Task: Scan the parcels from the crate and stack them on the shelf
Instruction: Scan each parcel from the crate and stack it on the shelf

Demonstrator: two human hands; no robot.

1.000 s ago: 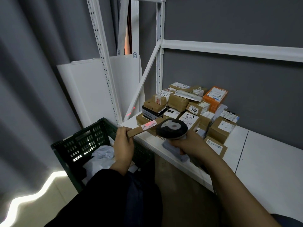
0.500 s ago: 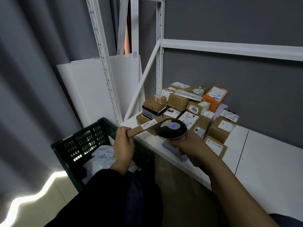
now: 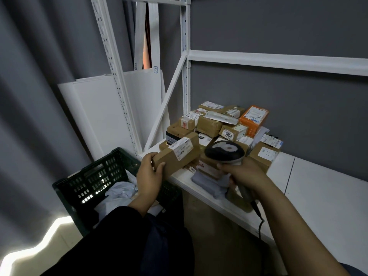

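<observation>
My left hand [image 3: 150,176] grips the near end of a flat brown cardboard parcel [image 3: 179,156] with a white label on top, held above the shelf's front edge. My right hand [image 3: 245,174] grips the handle of a grey barcode scanner [image 3: 225,153], whose head sits just right of the parcel. Behind both lies a heap of scanned parcels [image 3: 219,126] on the white shelf [image 3: 318,186]. The dark green crate [image 3: 95,176] stands on the floor at lower left with pale bags inside.
White shelf uprights and a diagonal brace [image 3: 165,100] rise at the shelf's left end. White boards [image 3: 103,112] lean against the grey curtain behind the crate. A grey soft parcel [image 3: 207,182] lies at the shelf's front edge. The scanner cable [image 3: 259,222] hangs below my right hand.
The red scan line and blue scanner light are gone. My left hand has tilted the parcel so its broad labelled face shows, and lifted it slightly toward the heap.
</observation>
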